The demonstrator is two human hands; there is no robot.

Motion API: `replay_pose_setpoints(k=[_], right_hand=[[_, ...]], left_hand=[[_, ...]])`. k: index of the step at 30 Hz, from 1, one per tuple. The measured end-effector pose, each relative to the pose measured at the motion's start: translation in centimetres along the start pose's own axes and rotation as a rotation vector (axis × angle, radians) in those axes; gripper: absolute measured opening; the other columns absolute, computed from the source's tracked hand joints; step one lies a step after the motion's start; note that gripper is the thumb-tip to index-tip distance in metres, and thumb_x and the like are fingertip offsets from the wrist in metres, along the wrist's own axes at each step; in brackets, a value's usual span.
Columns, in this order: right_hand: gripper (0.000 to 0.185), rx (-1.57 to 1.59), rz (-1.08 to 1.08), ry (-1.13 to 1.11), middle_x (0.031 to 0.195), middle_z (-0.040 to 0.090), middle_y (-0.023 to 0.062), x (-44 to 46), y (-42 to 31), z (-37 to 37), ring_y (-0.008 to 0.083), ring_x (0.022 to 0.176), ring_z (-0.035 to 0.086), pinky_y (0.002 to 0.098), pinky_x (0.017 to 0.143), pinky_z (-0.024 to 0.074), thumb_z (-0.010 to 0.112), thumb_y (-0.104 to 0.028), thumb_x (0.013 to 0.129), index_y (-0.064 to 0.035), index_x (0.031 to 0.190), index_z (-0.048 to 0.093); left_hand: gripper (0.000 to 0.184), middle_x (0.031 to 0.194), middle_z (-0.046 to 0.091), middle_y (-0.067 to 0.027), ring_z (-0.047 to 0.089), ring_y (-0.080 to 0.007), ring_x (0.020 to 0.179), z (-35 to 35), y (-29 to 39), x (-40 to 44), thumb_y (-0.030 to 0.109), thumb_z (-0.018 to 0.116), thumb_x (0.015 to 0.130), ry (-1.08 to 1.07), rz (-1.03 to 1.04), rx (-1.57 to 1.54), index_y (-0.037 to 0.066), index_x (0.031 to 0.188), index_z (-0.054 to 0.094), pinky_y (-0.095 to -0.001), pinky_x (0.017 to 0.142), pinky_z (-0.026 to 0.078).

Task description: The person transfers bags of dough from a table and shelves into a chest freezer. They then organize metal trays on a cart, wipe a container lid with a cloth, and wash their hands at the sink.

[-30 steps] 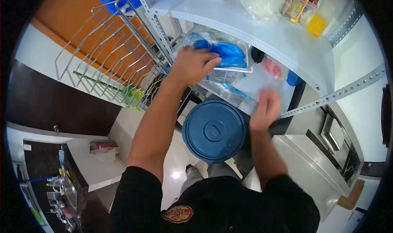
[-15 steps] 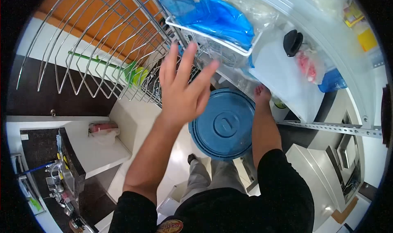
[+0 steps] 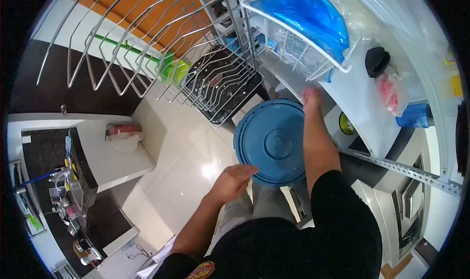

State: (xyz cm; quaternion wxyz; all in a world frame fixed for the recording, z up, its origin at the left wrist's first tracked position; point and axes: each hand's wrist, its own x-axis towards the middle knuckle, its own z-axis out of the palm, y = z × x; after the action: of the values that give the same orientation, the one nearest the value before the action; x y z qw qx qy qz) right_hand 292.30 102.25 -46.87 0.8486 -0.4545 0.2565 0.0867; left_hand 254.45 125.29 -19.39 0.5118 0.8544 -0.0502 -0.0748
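Observation:
A round blue lidded bin (image 3: 267, 137) stands on the floor just in front of my legs. My left hand (image 3: 232, 181) is at the lid's near left edge, its fingers stretched out together and their tips over the rim. They overlap the rim in view; whether they press on it I cannot tell. Beyond the bin's far right side is my right hand (image 3: 312, 97), fingers curled and slightly blurred, below the white wire basket (image 3: 293, 34). What those fingers hold, if anything, is hidden.
A metal wire rack (image 3: 161, 48) fills the upper left. The basket carries a blue plastic bag (image 3: 308, 14). On the white shelf (image 3: 362, 97) are a black object (image 3: 377, 62), a bagged pink item (image 3: 390, 95) and a blue container (image 3: 412, 116). A perforated metal bar (image 3: 401, 169) runs along its near side.
My left hand has dropped from in front of the rack to the bin lid's near edge. My right hand has moved slightly up in view. The view has shifted, showing more of the black surface under the rack.

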Motion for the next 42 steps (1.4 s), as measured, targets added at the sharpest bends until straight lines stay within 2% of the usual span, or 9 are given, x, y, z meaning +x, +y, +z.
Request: replay_pose_setpoints(k=[4,7,12,19,25,29,32,39,42], right_hand=[[0.019,-0.325,0.254,-0.128,0.086,0.066,0.0003,-16.9,1.7,1.5,0.0133,0.074,0.063,0.028,0.062,0.0492,0.074,-0.022,0.091,-0.0157,0.108,0.068],[0.011,-0.682,0.392,-0.481,0.085,0.07,0.0035,-30.3,1.9,4.0,0.0148,0.074,0.065,0.0281,0.068,0.0502,0.067,-0.016,0.095,-0.0082,0.101,0.072],[0.044,-0.182,0.784,-0.773,0.13,0.063,0.0123,-45.4,2.4,14.1,0.0218,0.11,0.063,0.0381,0.095,0.052,0.056,-0.026,0.104,0.0004,0.14,0.054],[0.06,-0.043,1.302,-0.987,0.149,0.05,0.0165,-62.1,9.8,30.9,0.0296,0.137,0.047,0.0484,0.111,0.041,0.041,-0.041,0.108,-0.0007,0.152,0.04],[0.059,0.038,1.634,-1.495,0.143,0.057,0.016,-73.3,26.0,38.8,0.0309,0.132,0.054,0.0507,0.11,0.0414,0.048,-0.046,0.104,-0.0077,0.149,0.045],[0.047,-0.455,1.366,-1.688,0.135,0.062,0.0133,-81.2,30.8,42.6,0.0258,0.124,0.059,0.0435,0.103,0.0462,0.054,-0.035,0.103,-0.0077,0.142,0.053],[0.035,-0.949,0.807,-1.923,0.125,0.067,0.0101,-85.8,37.7,46.3,0.0203,0.112,0.064,0.0354,0.093,0.0492,0.061,-0.023,0.1,-0.0063,0.131,0.06],[0.027,-0.943,0.417,-2.147,0.106,0.071,0.0048,-93.4,55.4,59.5,0.0128,0.093,0.067,0.0246,0.077,0.0508,0.068,-0.016,0.096,-0.0051,0.12,0.067],[0.024,-0.958,0.725,-1.936,0.096,0.071,0.0043,-97.5,62.3,69.5,0.0119,0.073,0.065,0.026,0.062,0.0496,0.069,-0.017,0.095,-0.0047,0.115,0.068]], left_hand=[[0.04,0.118,0.071,-0.0184,0.066,-0.0377,0.114,-2.7,0.8,-0.3,-0.004,0.063,0.085,0.075,0.018,0.068,0.005,0.124,0.067,-0.0447,0.099,0.053],[0.039,0.123,0.069,-0.0184,0.065,-0.0396,0.116,-4.8,0.9,-1.7,-0.002,0.063,0.086,0.194,0.007,0.114,0.006,0.124,0.068,-0.0459,0.1,0.052],[0.04,0.13,0.066,-0.0167,0.059,-0.0431,0.124,-8.9,2.5,-7.6,0.004,0.067,0.086,0.498,0.007,0.298,0.011,0.126,0.068,-0.0499,0.104,0.048],[0.054,0.149,0.051,-0.0165,0.043,-0.0429,0.14,-15.9,3.0,-23.2,0.041,0.068,0.089,0.521,-0.07,0.764,0.018,0.138,0.063,-0.0672,0.117,0.023],[0.058,0.152,0.053,-0.0099,0.038,-0.0446,0.145,-27.6,-4.9,-44.1,0.051,0.062,0.092,1.291,-0.779,0.968,0.023,0.143,0.06,-0.0723,0.116,0.015],[0.051,0.148,0.057,-0.0114,0.041,-0.043,0.143,-30.6,-7.1,-56.8,0.043,0.061,0.097,1.462,-0.969,0.689,0.02,0.142,0.06,-0.068,0.117,0.019],[0.045,0.144,0.06,-0.0139,0.045,-0.0411,0.14,-34.2,-7.7,-64.0,0.037,0.059,0.1,1.507,-0.958,0.546,0.016,0.14,0.062,-0.0632,0.117,0.024],[0.036,0.133,0.066,-0.0179,0.056,-0.0376,0.13,-38.4,-12.2,-74.3,0.025,0.055,0.103,1.695,-0.819,0.349,0.007,0.132,0.066,-0.046,0.114,0.039],[0.035,0.133,0.067,-0.0172,0.058,-0.0353,0.128,-41.5,-13.3,-78.2,0.022,0.054,0.104,1.653,-0.953,0.249,0.004,0.132,0.065,-0.0393,0.111,0.042]])
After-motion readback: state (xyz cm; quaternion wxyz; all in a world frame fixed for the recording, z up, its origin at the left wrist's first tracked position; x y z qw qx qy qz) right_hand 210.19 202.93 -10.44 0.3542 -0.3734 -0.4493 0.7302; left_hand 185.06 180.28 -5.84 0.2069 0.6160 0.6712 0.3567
